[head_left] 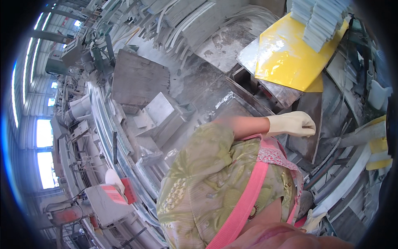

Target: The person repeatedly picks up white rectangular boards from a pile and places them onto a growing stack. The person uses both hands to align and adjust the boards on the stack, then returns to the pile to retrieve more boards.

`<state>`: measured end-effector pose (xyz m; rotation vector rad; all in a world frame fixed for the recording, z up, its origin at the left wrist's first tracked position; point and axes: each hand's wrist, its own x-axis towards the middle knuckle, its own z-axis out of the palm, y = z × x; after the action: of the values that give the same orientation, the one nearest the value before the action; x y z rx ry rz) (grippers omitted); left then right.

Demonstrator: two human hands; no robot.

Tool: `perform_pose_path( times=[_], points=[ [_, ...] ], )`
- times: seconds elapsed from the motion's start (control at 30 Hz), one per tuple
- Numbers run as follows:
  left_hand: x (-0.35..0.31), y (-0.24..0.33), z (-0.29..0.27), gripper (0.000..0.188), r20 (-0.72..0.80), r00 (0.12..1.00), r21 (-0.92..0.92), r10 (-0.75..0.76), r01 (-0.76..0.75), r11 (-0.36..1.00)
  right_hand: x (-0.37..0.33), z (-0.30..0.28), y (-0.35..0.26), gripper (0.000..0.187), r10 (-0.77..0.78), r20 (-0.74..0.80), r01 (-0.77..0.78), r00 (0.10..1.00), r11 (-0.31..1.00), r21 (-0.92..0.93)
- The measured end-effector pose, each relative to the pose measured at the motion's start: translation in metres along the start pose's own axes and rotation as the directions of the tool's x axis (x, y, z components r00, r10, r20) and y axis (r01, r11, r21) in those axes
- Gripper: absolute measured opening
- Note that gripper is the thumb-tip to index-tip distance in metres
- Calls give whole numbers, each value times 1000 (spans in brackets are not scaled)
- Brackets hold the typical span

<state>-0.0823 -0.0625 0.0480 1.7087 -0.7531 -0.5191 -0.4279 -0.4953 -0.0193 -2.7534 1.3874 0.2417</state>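
Observation:
My left hand (293, 124), in a cream rubber glove, hangs in front of my body with its fingers curled in. Nothing shows sticking out of the curled fingers. Close above it is a dark metal plate (309, 110), and a yellow sheet (286, 58) lies beyond that. At the lower right, partly behind my apron, a cream glove (314, 222) shows; it appears to be my right hand, and its fingers are too hidden to read. I wear a green patterned shirt and a pink apron (273, 151).
Pale flat strips (317, 25) are stacked on the yellow sheet. Long slats (186, 20) pile up at the back. A dark board (139, 79) and a grey block-like box (159, 110) stand left of centre. Machinery with a curved rail (110, 133) runs along the left.

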Motion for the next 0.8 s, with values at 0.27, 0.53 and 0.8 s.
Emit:
perform_pose_path(
  times=[0.27, 0.53, 0.8],
  points=[
    [-23, -12, -4, 30, -85, 990, -61, -112, 107, 992, -1, 5, -44, 100, 97, -103, -130, 990, 913, -386],
    [-41, -24, -49, 33, -81, 977, -81, -199, 192, 978, 62, 39, 78, 68, 193, -12, -193, 981, 974, -121],
    [-34, -49, -97, 37, -16, 965, -16, -261, 260, 965, 91, -35, -78, 52, -183, 134, 55, 974, 765, 642]
  ],
)
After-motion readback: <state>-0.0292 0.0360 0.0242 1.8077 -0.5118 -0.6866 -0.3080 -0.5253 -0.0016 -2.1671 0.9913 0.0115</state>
